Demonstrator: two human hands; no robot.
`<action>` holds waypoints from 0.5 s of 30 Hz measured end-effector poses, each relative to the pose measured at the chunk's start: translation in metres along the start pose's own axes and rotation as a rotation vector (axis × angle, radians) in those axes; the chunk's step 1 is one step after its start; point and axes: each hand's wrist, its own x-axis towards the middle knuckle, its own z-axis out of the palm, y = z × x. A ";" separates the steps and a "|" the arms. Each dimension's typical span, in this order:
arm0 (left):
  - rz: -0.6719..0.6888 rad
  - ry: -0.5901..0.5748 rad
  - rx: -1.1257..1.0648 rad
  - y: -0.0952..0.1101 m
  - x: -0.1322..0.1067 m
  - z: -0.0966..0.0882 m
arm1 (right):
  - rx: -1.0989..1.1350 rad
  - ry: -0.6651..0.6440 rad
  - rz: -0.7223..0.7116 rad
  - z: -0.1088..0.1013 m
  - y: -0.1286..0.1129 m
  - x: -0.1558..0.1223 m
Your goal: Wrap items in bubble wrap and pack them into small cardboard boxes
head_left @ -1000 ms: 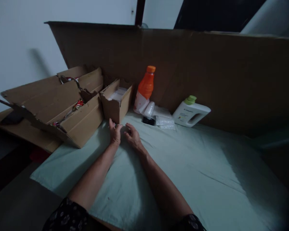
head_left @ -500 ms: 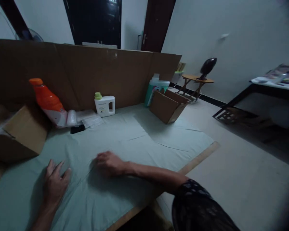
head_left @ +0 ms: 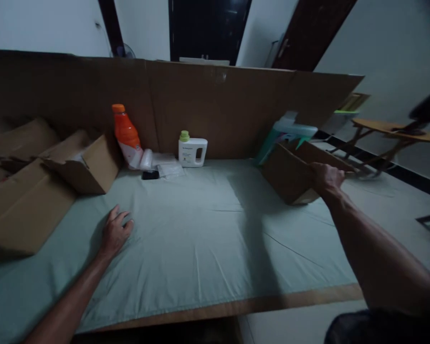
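My right hand (head_left: 327, 177) grips the near upper edge of an open cardboard box (head_left: 286, 174) at the right of the cloth-covered table (head_left: 200, 248). Behind that box leans a teal bottle (head_left: 268, 145), partly hidden by it. On the left, my left hand (head_left: 116, 231) rests on the cloth with its fingers apart and nothing in them. Nearest to it stands an open cardboard box (head_left: 102, 165). Farther back are an orange-capped red bottle (head_left: 126, 131), a clear plastic roll (head_left: 146, 159), a small black object (head_left: 150, 175) and flat clear packets (head_left: 168, 167).
A white jug with a green cap (head_left: 192, 152) stands against the tall cardboard wall (head_left: 218, 105). More open cardboard boxes (head_left: 28, 205) fill the left side. Beyond the table on the right is a small wooden table (head_left: 387, 128).
My right hand has moved from the middle of the cloth to the right-hand box and taken hold of its edge. The view has turned left. The teal bottle now leans more.
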 end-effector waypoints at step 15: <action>-0.067 -0.060 -0.205 0.015 -0.028 -0.020 | 0.311 -0.236 -0.491 -0.045 -0.239 -0.113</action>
